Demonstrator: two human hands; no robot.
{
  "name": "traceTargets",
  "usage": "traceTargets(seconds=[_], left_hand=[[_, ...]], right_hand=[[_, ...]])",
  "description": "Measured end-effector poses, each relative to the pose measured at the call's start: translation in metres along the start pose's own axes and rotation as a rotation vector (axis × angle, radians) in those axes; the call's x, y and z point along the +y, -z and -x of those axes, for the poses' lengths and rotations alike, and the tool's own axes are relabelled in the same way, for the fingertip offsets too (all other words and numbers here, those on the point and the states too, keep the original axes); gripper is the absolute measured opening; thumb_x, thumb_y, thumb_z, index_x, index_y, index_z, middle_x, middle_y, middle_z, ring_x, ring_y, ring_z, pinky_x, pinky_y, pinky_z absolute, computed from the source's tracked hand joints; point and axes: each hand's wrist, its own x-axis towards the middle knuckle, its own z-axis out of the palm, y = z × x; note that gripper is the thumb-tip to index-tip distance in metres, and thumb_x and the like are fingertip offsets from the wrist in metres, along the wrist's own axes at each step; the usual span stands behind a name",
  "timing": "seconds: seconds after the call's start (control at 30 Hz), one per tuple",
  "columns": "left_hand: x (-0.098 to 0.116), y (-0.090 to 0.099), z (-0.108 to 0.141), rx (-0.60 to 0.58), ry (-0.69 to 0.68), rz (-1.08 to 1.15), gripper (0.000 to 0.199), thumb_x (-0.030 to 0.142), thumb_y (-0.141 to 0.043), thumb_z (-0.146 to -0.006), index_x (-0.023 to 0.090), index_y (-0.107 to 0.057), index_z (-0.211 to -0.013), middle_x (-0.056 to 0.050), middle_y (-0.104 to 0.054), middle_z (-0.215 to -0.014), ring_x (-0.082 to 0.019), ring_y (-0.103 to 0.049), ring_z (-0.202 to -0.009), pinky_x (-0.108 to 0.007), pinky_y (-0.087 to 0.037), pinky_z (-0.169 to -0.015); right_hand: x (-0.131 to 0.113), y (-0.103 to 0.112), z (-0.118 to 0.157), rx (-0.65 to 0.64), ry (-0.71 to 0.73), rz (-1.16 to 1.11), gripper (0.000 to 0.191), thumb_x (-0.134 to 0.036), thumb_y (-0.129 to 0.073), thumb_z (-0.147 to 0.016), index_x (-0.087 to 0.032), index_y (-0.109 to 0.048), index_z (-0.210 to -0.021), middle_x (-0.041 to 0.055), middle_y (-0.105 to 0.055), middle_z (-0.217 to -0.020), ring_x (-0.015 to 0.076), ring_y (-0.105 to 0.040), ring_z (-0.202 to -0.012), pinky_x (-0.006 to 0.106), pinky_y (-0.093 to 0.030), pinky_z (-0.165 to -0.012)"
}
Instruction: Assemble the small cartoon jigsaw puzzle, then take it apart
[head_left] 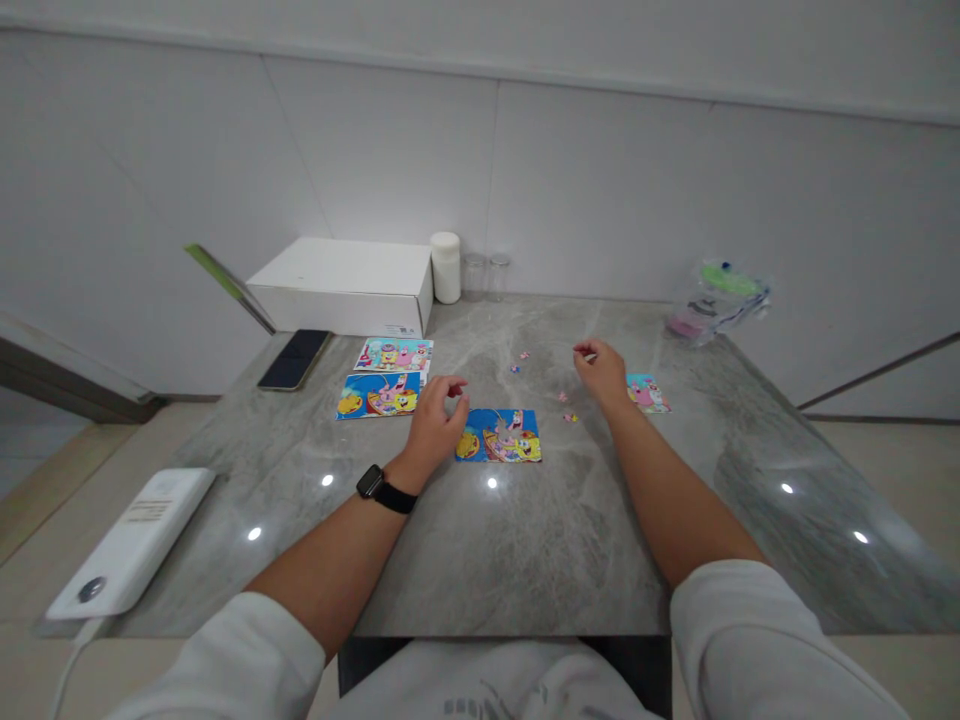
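A jigsaw puzzle [531, 424] with a cartoon picture on blue lies flat on the table, with a grey gap in its middle where the tabletop shows. My left hand [442, 412] is at its left edge, fingers loosely curled, thumb apart from the index finger, nothing visible between them. Further right, my right hand [602, 372] is held with thumb and fingertips close together; whatever they hold, if anything, is too small to make out. Near it lie several loose puzzle pieces, among them a pink and yellow piece [570, 418] and a blue piece [515, 369].
Left of the puzzle lie a matching picture card [381, 396] and another cartoon picture [394, 354]. A third picture [649, 393] is beside my right wrist. Around them are a phone [295, 360], white box [345, 275], white bottle [445, 268], plastic bag [716, 303] and white device [135, 540].
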Motion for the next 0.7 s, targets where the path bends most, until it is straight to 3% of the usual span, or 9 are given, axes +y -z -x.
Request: traceTargets(seconds=[0.13, 0.3, 0.5, 0.7], left_hand=[[0.0, -0.001, 0.001, -0.007, 0.0, -0.003, 0.019, 0.021, -0.055, -0.095, 0.022, -0.061, -0.114, -0.005, -0.064, -0.101, -0.021, -0.063, -0.1, -0.04, -0.052, -0.095], [-0.003, -0.002, 0.001, -0.003, 0.001, 0.026, 0.02, 0.021, -0.056, -0.095, 0.021, -0.061, -0.115, -0.005, -0.063, -0.101, -0.02, -0.063, -0.098, -0.038, -0.052, -0.094], [-0.007, -0.004, 0.0, 0.0, 0.011, 0.041, 0.021, 0.02, -0.057, -0.094, 0.021, -0.062, -0.115, -0.005, -0.063, -0.1, -0.021, -0.063, -0.097, -0.038, -0.052, -0.092], [-0.007, -0.003, 0.001, -0.008, 0.016, 0.035, 0.021, 0.019, -0.057, -0.095, 0.021, -0.062, -0.115, -0.005, -0.063, -0.1, -0.02, -0.063, -0.097, -0.038, -0.052, -0.092]], right_hand=[[-0.018, -0.015, 0.006, -0.198, 0.167, 0.053, 0.022, -0.026, -0.062, -0.091, -0.017, -0.077, -0.106, 0.0084, -0.077, -0.105, 0.0192, -0.065, -0.086, 0.031, -0.047, -0.091], [-0.041, -0.028, 0.007, -0.393, 0.23, 0.071, 0.02, -0.026, -0.065, -0.093, -0.019, -0.078, -0.107, 0.006, -0.079, -0.104, 0.0184, -0.068, -0.09, 0.027, -0.047, -0.086], [-0.063, -0.047, -0.003, -0.453, 0.236, 0.195, 0.031, -0.028, -0.068, -0.095, -0.021, -0.075, -0.124, 0.0102, -0.078, -0.115, 0.0224, -0.069, -0.103, 0.029, -0.047, -0.09], [-0.072, -0.056, -0.007, -0.484, 0.193, 0.22, 0.018, -0.024, -0.069, -0.093, -0.02, -0.079, -0.108, 0.0102, -0.079, -0.111, 0.022, -0.07, -0.1, 0.028, -0.047, -0.084]])
